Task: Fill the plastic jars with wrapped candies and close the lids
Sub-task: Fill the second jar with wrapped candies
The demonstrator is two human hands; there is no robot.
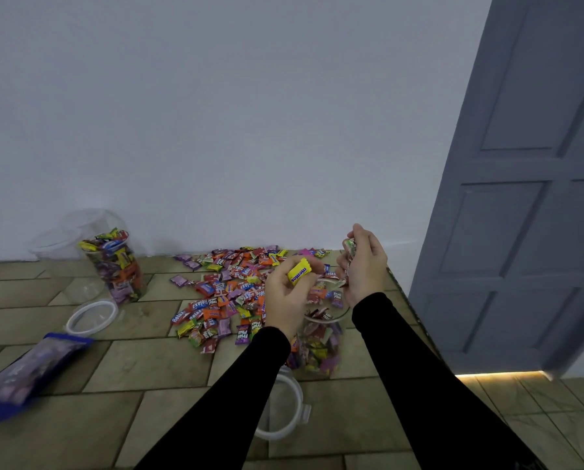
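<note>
Left hand (285,293) pinches a yellow Mentos candy (299,271) w/ thumb and fingertips; right hand (365,266) is curled round a few wrapped candies (350,247). Both hover over the open jar (317,344), which sits just below the wrists, partly filled. Risk: the left forearm hides much of the jar mouth, so a drop released early prob. lands on the tiled surface, not inside. The right hand's bundle looks loose; pieces could slip out sideways. The candy pile (229,290) lies just beyond the left hand. The jar's lid (280,408) sits under the left forearm, near the jar base; an elbow could knock it. A second jar (117,266), full and lidless, stands well off to the left.
</note>
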